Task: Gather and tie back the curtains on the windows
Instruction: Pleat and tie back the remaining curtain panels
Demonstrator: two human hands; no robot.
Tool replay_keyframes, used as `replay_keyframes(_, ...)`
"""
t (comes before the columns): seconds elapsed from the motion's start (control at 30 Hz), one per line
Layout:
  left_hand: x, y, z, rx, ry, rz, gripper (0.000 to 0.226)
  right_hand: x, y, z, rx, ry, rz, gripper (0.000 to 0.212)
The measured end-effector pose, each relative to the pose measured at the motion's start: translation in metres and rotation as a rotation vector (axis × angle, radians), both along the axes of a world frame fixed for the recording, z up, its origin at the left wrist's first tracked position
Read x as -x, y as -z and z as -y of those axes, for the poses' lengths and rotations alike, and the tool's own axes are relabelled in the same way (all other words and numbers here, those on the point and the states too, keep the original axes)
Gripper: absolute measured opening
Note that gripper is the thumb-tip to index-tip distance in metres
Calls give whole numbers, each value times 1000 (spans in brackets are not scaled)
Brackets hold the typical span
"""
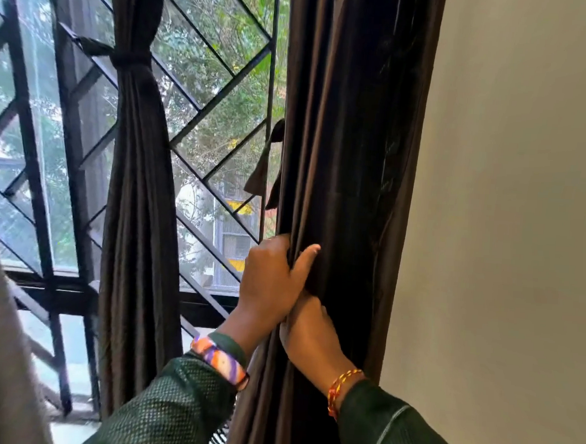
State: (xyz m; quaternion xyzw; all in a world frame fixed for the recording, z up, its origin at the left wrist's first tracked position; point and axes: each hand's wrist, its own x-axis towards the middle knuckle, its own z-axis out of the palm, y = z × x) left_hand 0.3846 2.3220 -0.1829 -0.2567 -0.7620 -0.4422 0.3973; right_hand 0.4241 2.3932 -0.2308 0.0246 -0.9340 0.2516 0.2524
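Dark green mesh sleeves [178,396], orange-purple wristband [219,361] left, red-yellow thread bracelet [341,387] right

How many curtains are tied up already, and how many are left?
One is done: the middle curtain is cinched by its tie-back. In hand: the left hand and right hand bunch the curtain by the wall. Left: its loose tie hangs unfastened.

**Where we have things at the window**

We see the wall [510,235] filling the right of the frame, with one curtain [351,139] just left of it. Our left hand [270,282] sits above our right hand [312,333] on that curtain, lower centre. A tied curtain [133,177] hangs left of centre, before the window grille [220,97].
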Motion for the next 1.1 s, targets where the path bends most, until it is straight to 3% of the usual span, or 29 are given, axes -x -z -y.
replay_keyframes(0.07, 6, 1, 5, 25, -57, -20, 26, -10, -2, -6, -104, 18, -57, 62)
replay_keyframes(0.2, 18, 2, 20, 46, -152, -23, 21, -24, -10, -29, -234, 164, -738, 61)
replay_keyframes(0.27, 21, 4, 27, 51, -181, -49, 23, -27, -25, -49, -159, 279, -819, 72)
replay_keyframes(0.37, 19, 4, 31, 67, -193, -42, 24, -29, -51, -69, 273, 277, -594, 92)
replay_keyframes(0.43, 16, 4, 30, 86, -186, -62, 24, -25, -54, -76, 541, 188, -385, 81)
replay_keyframes(0.47, 14, 5, 27, 99, -178, -89, 25, -23, -51, -78, 579, 168, -313, 68)
replay_keyframes(0.53, 9, 7, 21, 104, -165, -121, 25, -20, -39, -69, 447, 207, -269, 50)
replay_keyframes(0.7, -3, 10, 3, 76, -100, -151, 22, -13, -4, -16, 201, 104, -194, 47)
replay_keyframes(0.9, -13, 14, 2, 0, -19, -188, 36, -14, 28, 12, 326, -26, -136, 23)
replay_keyframes(1.1, -12, 16, 14, 56, 2, -165, 37, -17, 43, 18, 191, -66, 42, 48)
